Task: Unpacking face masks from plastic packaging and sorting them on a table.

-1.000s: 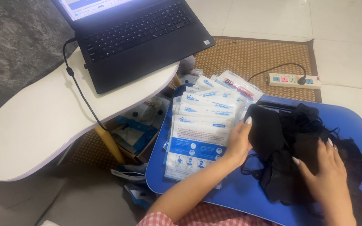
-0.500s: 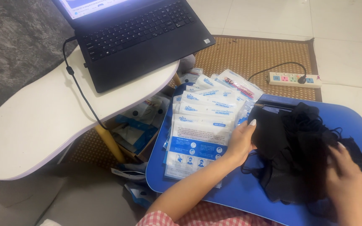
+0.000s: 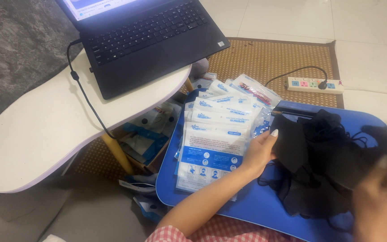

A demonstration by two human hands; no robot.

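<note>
- The left hand point(image 3: 258, 152) rests flat on a blue lap tray point(image 3: 247, 206), fingers loosely spread, its grip released and closed around nothing.
- Its fingertips touch the near edge of a heap of black face masks point(image 3: 319, 166), which lies just to the right of that hand on the tray.
- Under and just left of the left palm lies a fanned stack of white and blue flat packets point(image 3: 213, 143), overlapping one another and reaching away from the wrist toward the far end of the tray.
- The right hand point(image 3: 381, 192) is blurred at the right edge of the view, lifted over the right side of the mask heap; a dark mask point(image 3: 379, 136) sits against its fingers, and its grip appears to be grasping it, though the blur hides the fingers.
- Thin black ear loops trail out of the heap between the two hands.
- Far beyond the left hand, a black laptop point(image 3: 148, 40) stands open on a white tabletop point(image 3: 45, 134), a black cable running off its side.
- Beyond the heap, a white power strip point(image 3: 312, 84) lies on a woven mat point(image 3: 269, 58) on the floor.
</note>
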